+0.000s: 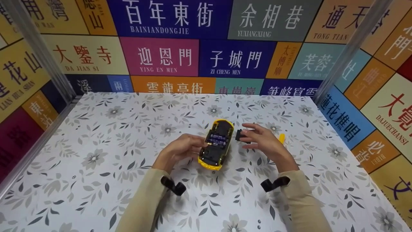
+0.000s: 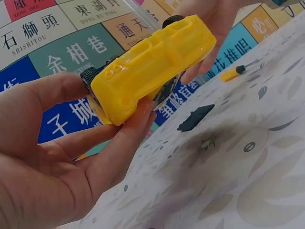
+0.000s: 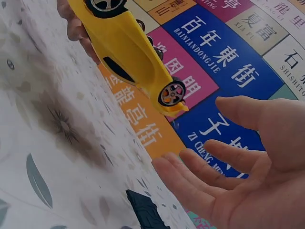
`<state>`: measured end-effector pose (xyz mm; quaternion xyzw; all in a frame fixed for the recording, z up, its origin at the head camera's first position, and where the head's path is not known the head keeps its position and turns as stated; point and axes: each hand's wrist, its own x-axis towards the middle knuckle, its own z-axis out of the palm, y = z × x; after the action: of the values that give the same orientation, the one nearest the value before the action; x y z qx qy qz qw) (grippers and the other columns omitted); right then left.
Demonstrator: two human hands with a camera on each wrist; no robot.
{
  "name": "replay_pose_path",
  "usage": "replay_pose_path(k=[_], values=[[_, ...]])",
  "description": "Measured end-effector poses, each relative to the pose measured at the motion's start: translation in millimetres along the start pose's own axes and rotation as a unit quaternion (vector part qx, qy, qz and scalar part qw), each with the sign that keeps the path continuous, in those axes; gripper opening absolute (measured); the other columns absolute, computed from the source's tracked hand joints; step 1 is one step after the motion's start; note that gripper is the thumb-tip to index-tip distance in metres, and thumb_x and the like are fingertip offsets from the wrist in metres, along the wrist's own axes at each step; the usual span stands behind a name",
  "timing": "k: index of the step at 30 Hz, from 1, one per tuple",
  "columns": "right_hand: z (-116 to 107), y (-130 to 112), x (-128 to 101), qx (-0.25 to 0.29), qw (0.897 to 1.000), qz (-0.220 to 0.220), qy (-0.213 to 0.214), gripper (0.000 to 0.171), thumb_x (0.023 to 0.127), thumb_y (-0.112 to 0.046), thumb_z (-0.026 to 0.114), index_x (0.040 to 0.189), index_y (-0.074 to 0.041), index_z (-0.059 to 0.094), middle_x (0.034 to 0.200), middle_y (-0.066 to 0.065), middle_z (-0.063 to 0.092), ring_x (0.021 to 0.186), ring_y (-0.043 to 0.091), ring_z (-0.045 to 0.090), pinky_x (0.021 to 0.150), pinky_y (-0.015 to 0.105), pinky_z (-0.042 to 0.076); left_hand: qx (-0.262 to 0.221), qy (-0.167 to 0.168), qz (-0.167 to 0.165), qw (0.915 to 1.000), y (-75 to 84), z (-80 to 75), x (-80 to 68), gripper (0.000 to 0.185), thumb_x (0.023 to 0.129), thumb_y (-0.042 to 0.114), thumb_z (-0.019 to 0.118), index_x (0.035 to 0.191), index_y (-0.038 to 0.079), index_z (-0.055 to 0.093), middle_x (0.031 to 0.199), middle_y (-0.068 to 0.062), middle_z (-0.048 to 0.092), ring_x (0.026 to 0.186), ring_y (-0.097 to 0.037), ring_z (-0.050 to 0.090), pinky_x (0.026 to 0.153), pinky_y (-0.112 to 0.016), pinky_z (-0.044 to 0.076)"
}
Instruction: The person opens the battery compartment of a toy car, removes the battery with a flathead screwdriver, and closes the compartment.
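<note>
Currently, a yellow toy car (image 1: 216, 144) is gripped upside down in the left hand (image 1: 180, 151), just above the floral tablecloth (image 1: 96, 154) near its middle, with thumb and fingers curled round the body. The right hand (image 1: 265, 141) is held loose and released, fingers spread, beside a small black cover (image 2: 195, 118) lying on the cloth. The car should be kept level and steady so that the open bay stays upward. What appear to be batteries (image 1: 218, 140) are seen in the black underside; a yellow-handled screwdriver (image 2: 232, 73) lies apart.
</note>
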<state>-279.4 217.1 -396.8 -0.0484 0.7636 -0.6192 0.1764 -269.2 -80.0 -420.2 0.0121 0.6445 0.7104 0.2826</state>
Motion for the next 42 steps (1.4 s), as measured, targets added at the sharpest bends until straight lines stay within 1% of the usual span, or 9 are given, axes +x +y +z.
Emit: replay_pose_path(k=[7,12,17,21,25,28,34,39,42], values=[[9,1,3,0.04,0.999,0.004,-0.037,0.06,0.105,-0.031,0.052,0.157,-0.013,0.03,0.155,0.024,0.04,0.13,0.034,0.057,0.106,0.048,0.055,0.034,-0.037,-0.003,0.9987,3.8,5.1,-3.7,0.056,0.09,0.01,0.062,0.142,-0.005,0.05,0.139,-0.022,0.06,0.111,-0.026,0.07,0.097,-0.041,0.06],[13,-1,3,0.06,0.997,0.024,-0.038,0.061,0.104,-0.03,0.054,0.158,-0.015,0.03,0.155,0.023,0.041,0.119,0.026,0.065,0.109,0.056,0.05,0.051,-0.06,0.006,0.9969,2.7,7.3,-5.5,0.053,0.091,0.012,0.062,0.141,-0.004,0.053,0.137,-0.022,0.062,0.107,-0.023,0.071,0.093,-0.039,0.062],[15,-1,2,0.076,0.996,0.034,-0.023,0.061,0.102,-0.026,0.059,0.156,-0.013,0.035,0.148,0.022,0.049,0.107,0.02,0.07,0.094,0.044,0.061,0.055,-0.081,0.011,0.9951,1.9,8.9,-7.0,0.053,0.092,0.012,0.062,0.14,-0.006,0.052,0.134,-0.023,0.063,0.098,-0.018,0.073,0.085,-0.035,0.064],[17,-2,1,0.103,0.994,0.024,-0.007,0.059,0.1,-0.022,0.062,0.153,-0.007,0.038,0.128,0.013,0.066,0.098,0.018,0.072,0.084,0.036,0.065,0.046,-0.09,0.011,0.9948,2.0,8.3,-6.0,0.052,0.093,0.012,0.06,0.141,-0.006,0.052,0.134,-0.023,0.063,0.097,-0.017,0.072,0.086,-0.035,0.064],[15,-3,1,0.129,0.992,0.016,0.003,0.058,0.101,-0.019,0.06,0.152,-0.005,0.037,0.114,0.003,0.07,0.097,0.016,0.072,0.082,0.034,0.065,0.023,-0.082,0.005,0.9964,3.7,6.8,-5.6,0.045,0.097,0.015,0.057,0.138,-0.005,0.056,0.114,-0.013,0.075,0.092,-0.015,0.073,0.082,-0.031,0.064],[12,-4,0,0.142,0.989,0.02,0.024,0.058,0.102,-0.019,0.059,0.153,-0.006,0.036,0.128,0.013,0.064,0.099,0.016,0.072,0.083,0.034,0.065,-0.005,-0.063,-0.004,0.998,6.7,7.1,-6.4,0.044,0.101,0.022,0.056,0.135,-0.004,0.058,0.105,-0.009,0.077,0.09,-0.015,0.074,0.078,-0.03,0.064],[7,-6,0,0.175,0.982,0.026,0.065,0.056,0.103,-0.019,0.054,0.155,-0.006,0.034,0.148,0.021,0.047,0.102,0.015,0.07,0.087,0.032,0.064,-0.069,-0.046,-0.012,0.9964,13.2,8.2,-10.5,0.054,0.104,0.035,0.05,0.145,-0.001,0.048,0.143,-0.025,0.055,0.114,-0.029,0.069,0.082,-0.033,0.065],[6,-8,1,0.216,0.971,0.027,0.103,0.057,0.103,-0.018,0.054,0.156,-0.009,0.034,0.138,0.014,0.052,0.098,0.015,0.07,0.087,0.031,0.063,-0.133,-0.023,-0.005,0.9908,16.7,6.4,-13.1,0.05,0.105,0.025,0.051,0.147,-0.001,0.045,0.143,-0.029,0.053,0.112,-0.033,0.069,0.086,-0.036,0.064],[6,-7,0,0.233,0.964,0.032,0.122,0.058,0.104,-0.018,0.052,0.158,-0.013,0.031,0.144,0.015,0.049,0.099,0.014,0.069,0.088,0.03,0.063,-0.15,-0.011,-0.001,0.9887,17.5,7.5,-12.0,0.049,0.103,0.02,0.055,0.146,-0.001,0.045,0.141,-0.029,0.055,0.106,-0.031,0.071,0.087,-0.038,0.064]])
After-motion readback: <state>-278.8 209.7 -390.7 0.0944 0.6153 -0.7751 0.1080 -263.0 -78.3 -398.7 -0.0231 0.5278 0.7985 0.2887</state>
